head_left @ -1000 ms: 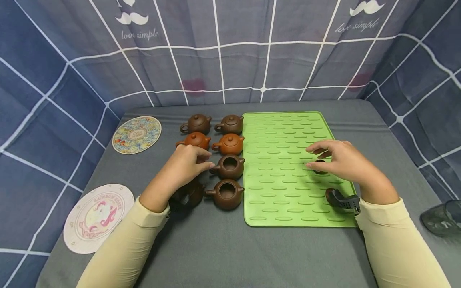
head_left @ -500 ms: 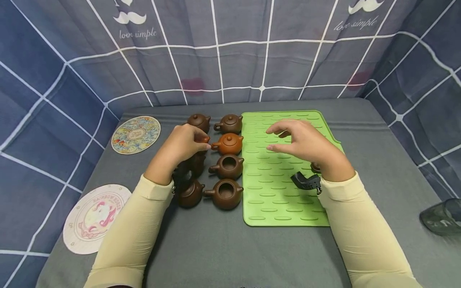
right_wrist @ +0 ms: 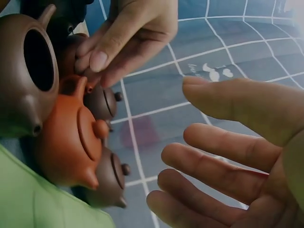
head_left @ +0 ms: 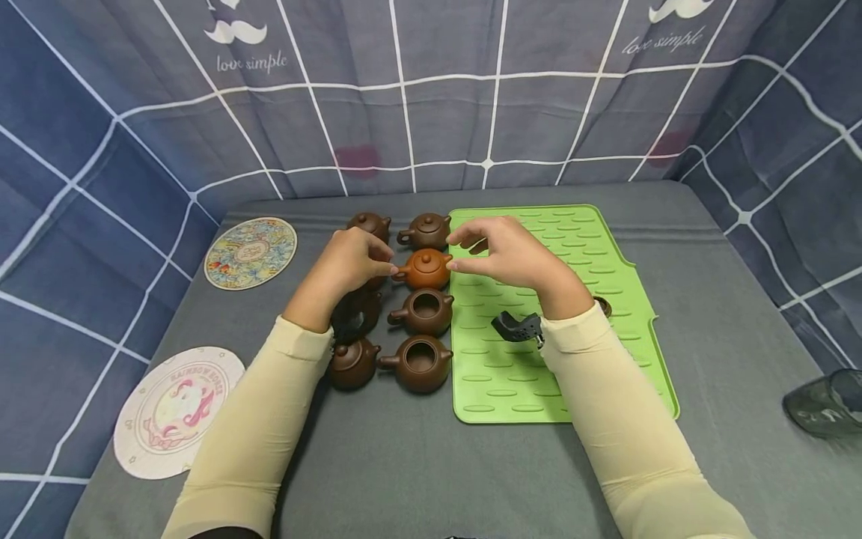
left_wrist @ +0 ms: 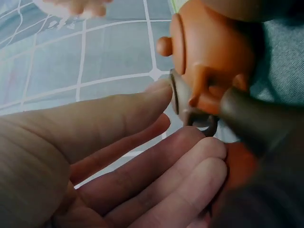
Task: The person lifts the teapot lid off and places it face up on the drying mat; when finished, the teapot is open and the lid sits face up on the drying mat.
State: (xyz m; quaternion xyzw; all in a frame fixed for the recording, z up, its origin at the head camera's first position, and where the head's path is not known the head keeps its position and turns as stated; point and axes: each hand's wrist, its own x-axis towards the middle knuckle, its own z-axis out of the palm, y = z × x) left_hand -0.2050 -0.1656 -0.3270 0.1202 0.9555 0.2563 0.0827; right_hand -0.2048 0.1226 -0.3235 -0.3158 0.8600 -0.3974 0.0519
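An orange clay teapot point(head_left: 424, 268) with its lid on stands in the right-hand column of teapots, between my two hands. My left hand point(head_left: 345, 262) is near its handle, thumb and fingers apart with nothing between them in the left wrist view. On the spout side, over the green mat, hovers my right hand point(head_left: 515, 254); the right wrist view shows its relaxed fingers point(right_wrist: 213, 156) holding nothing. Directly in front of the orange teapot is a lidless brown teapot point(head_left: 426, 311). A second orange teapot is mostly hidden behind my left hand.
Another lidless brown teapot point(head_left: 422, 364) and lidded brown teapots point(head_left: 427, 230) fill the two columns. The green mat point(head_left: 494, 389) lies right of them, with a small brown round piece point(head_left: 602, 305) on it. Two round mats point(head_left: 251, 253) lie left; a dark glass point(head_left: 824, 404) lies far right.
My right hand has moved left across the green mat, from near the small brown piece to the orange teapot's spout. My left hand has moved slightly farther back, near that teapot's handle.
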